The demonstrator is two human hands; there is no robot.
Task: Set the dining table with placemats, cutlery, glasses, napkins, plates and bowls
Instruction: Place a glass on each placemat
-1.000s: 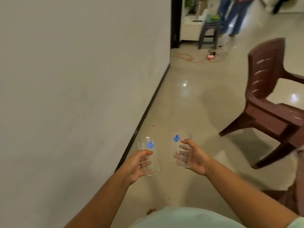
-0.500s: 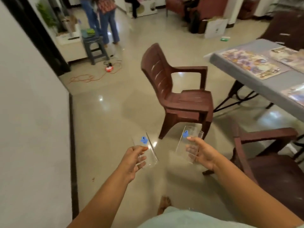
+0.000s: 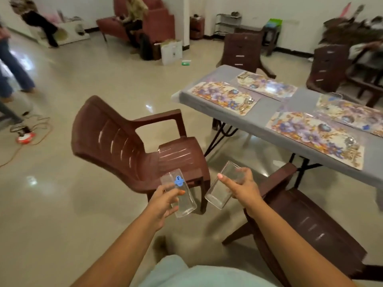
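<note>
The left hand (image 3: 163,200) curls around a clear tall drinking glass with a blue sticker (image 3: 180,195), and the right hand (image 3: 241,188) grips a second clear plain drinking glass (image 3: 222,186) tilted toward the long grey-covered dining table (image 3: 267,123); both glasses are carried in the air, well short of that table. 4 floral placemats (image 3: 224,97) already lie on it. 2 brown plastic armchairs (image 3: 132,146) stand between the person and the table, so a glass could knock an armrest, or smooth glass could slip from either grip.
</note>
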